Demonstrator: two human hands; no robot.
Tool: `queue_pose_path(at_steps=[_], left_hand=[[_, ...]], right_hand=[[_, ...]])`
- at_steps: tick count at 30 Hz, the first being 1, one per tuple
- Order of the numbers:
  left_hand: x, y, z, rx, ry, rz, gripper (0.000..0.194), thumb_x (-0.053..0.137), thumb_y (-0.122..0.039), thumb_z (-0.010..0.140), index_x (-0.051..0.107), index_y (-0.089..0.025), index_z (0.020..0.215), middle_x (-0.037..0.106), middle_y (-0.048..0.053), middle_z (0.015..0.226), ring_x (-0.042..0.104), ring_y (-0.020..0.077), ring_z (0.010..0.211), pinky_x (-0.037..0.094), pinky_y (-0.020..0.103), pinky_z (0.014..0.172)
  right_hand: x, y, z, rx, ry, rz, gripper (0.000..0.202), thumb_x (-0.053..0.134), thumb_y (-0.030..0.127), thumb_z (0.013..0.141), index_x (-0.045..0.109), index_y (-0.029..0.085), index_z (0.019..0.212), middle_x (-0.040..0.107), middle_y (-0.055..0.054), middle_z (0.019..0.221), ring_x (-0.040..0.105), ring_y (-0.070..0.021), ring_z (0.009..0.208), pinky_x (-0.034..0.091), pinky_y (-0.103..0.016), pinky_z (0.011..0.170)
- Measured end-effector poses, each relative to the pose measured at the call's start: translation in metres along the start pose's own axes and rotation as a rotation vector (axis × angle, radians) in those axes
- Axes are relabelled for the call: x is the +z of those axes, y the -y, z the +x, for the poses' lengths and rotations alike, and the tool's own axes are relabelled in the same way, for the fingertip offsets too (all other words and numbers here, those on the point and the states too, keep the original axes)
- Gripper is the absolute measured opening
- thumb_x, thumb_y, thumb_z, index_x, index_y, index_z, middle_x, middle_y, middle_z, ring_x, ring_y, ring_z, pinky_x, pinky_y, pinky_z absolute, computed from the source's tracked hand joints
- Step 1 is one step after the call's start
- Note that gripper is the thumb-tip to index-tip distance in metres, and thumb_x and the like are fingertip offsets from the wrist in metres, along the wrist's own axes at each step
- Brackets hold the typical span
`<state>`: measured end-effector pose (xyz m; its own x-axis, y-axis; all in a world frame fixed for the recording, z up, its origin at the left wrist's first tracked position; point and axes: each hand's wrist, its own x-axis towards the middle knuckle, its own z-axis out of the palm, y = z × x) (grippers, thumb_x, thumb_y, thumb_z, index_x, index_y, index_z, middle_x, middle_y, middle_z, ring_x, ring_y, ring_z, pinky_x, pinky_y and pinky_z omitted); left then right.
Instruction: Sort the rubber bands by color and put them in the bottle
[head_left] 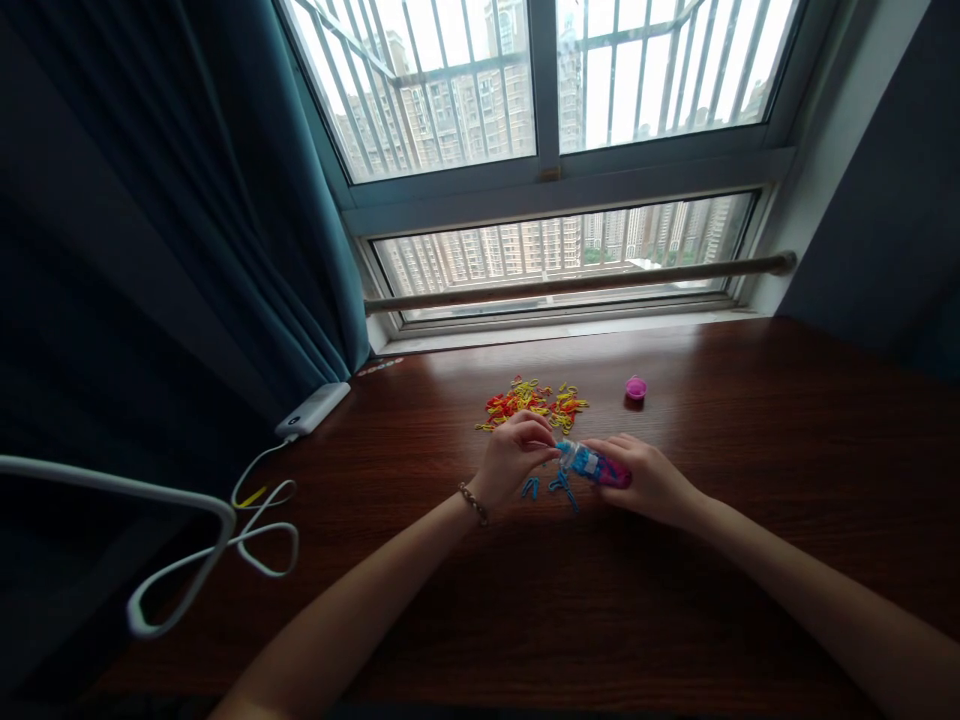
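Note:
My right hand (645, 475) is wrapped around a small clear bottle (589, 464) that lies tilted, its mouth toward the left. Blue and pink pieces show through its wall. At the mouth, my left hand (514, 455) pinches with thumb and fingers at a blue elastic band, partly hidden by the fingertips. Several loose blue elastic bands (561, 486) lie on the table just below the bottle. Beyond my left hand spreads a pile of yellow, red and orange elastic bands (525, 402). A small pink cap (636, 388) sits to the right of that pile.
The brown wooden table (750, 430) reaches to a window with a rail (585, 285). At the left, a white power strip (313, 410) rests by the blue curtain (300, 250), and a looped white cable (262, 535) hangs over the table's left side.

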<state>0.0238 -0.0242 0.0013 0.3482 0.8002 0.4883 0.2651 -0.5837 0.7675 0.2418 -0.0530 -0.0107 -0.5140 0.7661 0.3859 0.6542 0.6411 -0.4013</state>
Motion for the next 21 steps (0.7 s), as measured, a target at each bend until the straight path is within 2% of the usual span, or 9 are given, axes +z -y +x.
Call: queue_pose_path(at_steps=[4, 8, 10, 13, 16, 18, 21], left_hand=[[0.000, 0.000, -0.002, 0.015, 0.006, 0.039, 0.016, 0.067, -0.032, 0.067, 0.066, -0.016, 0.067, 0.056, 0.006, 0.084, 0.053, 0.0164, 0.082, 0.046, 0.030, 0.073], [0.003, 0.005, -0.005, -0.026, 0.034, 0.029, 0.018, 0.065, -0.033, 0.068, 0.067, -0.016, 0.072, 0.059, 0.005, 0.078, 0.055, 0.0146, 0.073, 0.047, 0.027, 0.067], [0.005, 0.006, -0.006, -0.082, 0.050, -0.038, 0.019, 0.065, -0.032, 0.069, 0.065, -0.015, 0.077, 0.062, 0.005, 0.077, 0.057, 0.0141, 0.071, 0.048, 0.027, 0.067], [0.006, 0.005, -0.005, -0.156, 0.036, -0.228, 0.028, 0.066, -0.030, 0.068, 0.058, -0.014, 0.089, 0.064, 0.005, 0.083, 0.060, 0.0157, 0.078, 0.050, 0.031, 0.074], [-0.003, 0.006, 0.001, -0.177, 0.053, -0.320, 0.031, 0.065, -0.029, 0.069, 0.054, -0.012, 0.093, 0.062, 0.008, 0.091, 0.060, 0.0165, 0.084, 0.049, 0.034, 0.080], [-0.014, 0.011, 0.005, -0.181, 0.136, -0.240, 0.036, 0.066, -0.029, 0.067, 0.055, -0.013, 0.098, 0.058, 0.009, 0.100, 0.058, 0.0168, 0.088, 0.048, 0.034, 0.080], [-0.031, 0.024, 0.009, -0.171, 0.391, 0.002, 0.059, 0.074, -0.026, 0.056, 0.054, -0.019, 0.110, 0.050, 0.010, 0.114, 0.053, 0.0196, 0.097, 0.046, 0.034, 0.082]], right_hand=[[0.000, 0.001, 0.001, -0.003, 0.002, 0.010, 0.049, 0.058, 0.024, 0.068, 0.051, 0.022, 0.116, 0.059, -0.005, 0.088, 0.052, -0.0201, 0.082, 0.042, -0.030, 0.072], [0.001, 0.001, 0.001, -0.003, 0.013, 0.016, 0.050, 0.058, 0.022, 0.067, 0.051, 0.023, 0.116, 0.059, -0.005, 0.087, 0.052, -0.0201, 0.081, 0.042, -0.030, 0.073], [0.001, 0.001, 0.000, 0.006, 0.011, 0.023, 0.050, 0.059, 0.022, 0.067, 0.051, 0.022, 0.116, 0.059, -0.005, 0.089, 0.052, -0.0203, 0.082, 0.042, -0.031, 0.073], [0.001, -0.002, 0.000, 0.024, -0.006, 0.049, 0.048, 0.059, 0.022, 0.067, 0.052, 0.022, 0.115, 0.060, -0.005, 0.090, 0.053, -0.0199, 0.082, 0.043, -0.030, 0.073], [0.000, -0.006, 0.001, 0.042, -0.042, 0.088, 0.046, 0.059, 0.023, 0.067, 0.053, 0.022, 0.113, 0.061, -0.005, 0.090, 0.055, -0.0188, 0.079, 0.044, -0.030, 0.072], [0.000, -0.010, 0.002, 0.065, -0.074, 0.109, 0.045, 0.060, 0.026, 0.068, 0.054, 0.021, 0.112, 0.062, -0.005, 0.089, 0.056, -0.0184, 0.077, 0.045, -0.029, 0.071], [0.000, -0.015, 0.003, 0.092, -0.110, 0.131, 0.045, 0.061, 0.029, 0.068, 0.055, 0.020, 0.112, 0.063, -0.005, 0.090, 0.058, -0.0185, 0.076, 0.046, -0.029, 0.070]])
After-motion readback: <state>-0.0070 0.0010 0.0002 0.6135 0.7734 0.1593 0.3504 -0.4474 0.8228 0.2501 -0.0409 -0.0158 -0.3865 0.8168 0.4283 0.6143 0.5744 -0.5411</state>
